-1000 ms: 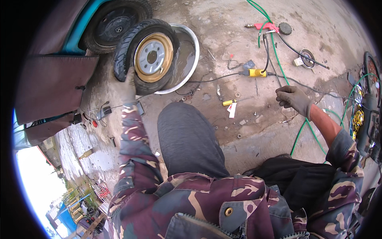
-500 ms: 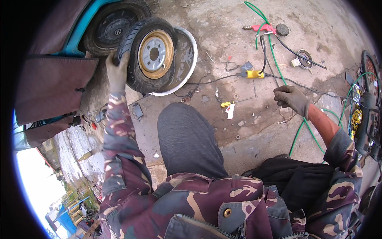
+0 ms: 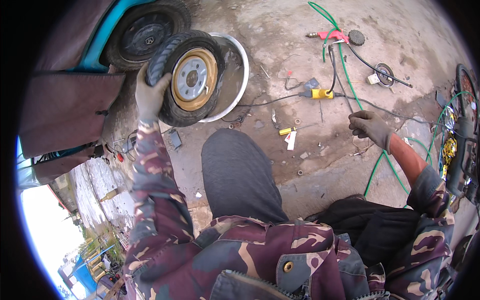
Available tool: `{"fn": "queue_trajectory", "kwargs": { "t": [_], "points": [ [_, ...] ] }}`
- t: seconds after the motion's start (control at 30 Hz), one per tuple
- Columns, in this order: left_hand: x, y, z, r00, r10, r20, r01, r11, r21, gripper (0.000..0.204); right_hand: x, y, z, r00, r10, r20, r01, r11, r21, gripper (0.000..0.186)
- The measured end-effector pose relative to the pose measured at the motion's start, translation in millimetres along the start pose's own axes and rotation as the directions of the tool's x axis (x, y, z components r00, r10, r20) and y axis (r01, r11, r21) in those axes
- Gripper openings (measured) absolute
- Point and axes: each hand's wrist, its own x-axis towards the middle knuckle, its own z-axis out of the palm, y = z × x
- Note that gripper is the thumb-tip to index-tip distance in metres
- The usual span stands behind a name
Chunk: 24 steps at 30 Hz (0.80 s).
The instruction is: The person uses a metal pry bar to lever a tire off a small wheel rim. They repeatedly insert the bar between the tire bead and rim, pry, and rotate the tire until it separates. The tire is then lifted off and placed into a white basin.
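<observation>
At the upper left, my gloved left hand (image 3: pixel 151 95) grips the tread of a small black tyre (image 3: pixel 161 56). The tyre is mounted on a rim with a silver centre and a tan edge (image 3: pixel 191 78). It stands tilted in a round, white-rimmed basin (image 3: pixel 245 75) with wet-looking insides. On the right, my gloved right hand (image 3: pixel 370 127) is closed above the ground, near a green hose (image 3: pixel 346 70). A thin dark line runs down to its fingers; whether they hold it, I cannot tell.
A vehicle wheel (image 3: pixel 145 37) stands behind the tyre. On the ground lie a red air gun (image 3: pixel 332 36), a yellow cable connector (image 3: pixel 321 94), a yellow-handled screwdriver (image 3: pixel 287 131) and a small round metal part (image 3: pixel 383 74). Bicycle-like parts (image 3: pixel 460 145) line the right edge.
The tyre has turned and tilted lower, toward me. My left hand has shifted slightly down and now wraps its side more fully. My right hand stays closed, almost in place.
</observation>
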Motion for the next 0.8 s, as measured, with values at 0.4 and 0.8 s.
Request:
{"fn": "queue_trajectory", "kwargs": {
  "t": [0.4,0.8],
  "points": [
    [-59,-11,45,0.978,0.054,-0.202,-0.061,0.998,-0.029,0.094,8,-8,4,0.998,-0.05,0.033,0.05,0.999,-0.001,0.05],
    [51,15,20,0.963,0.227,0.144,-0.246,0.96,0.134,0.103,4,-2,1,0.999,-0.027,0.019,0.027,0.999,-0.025,0.049]
  ]
}}
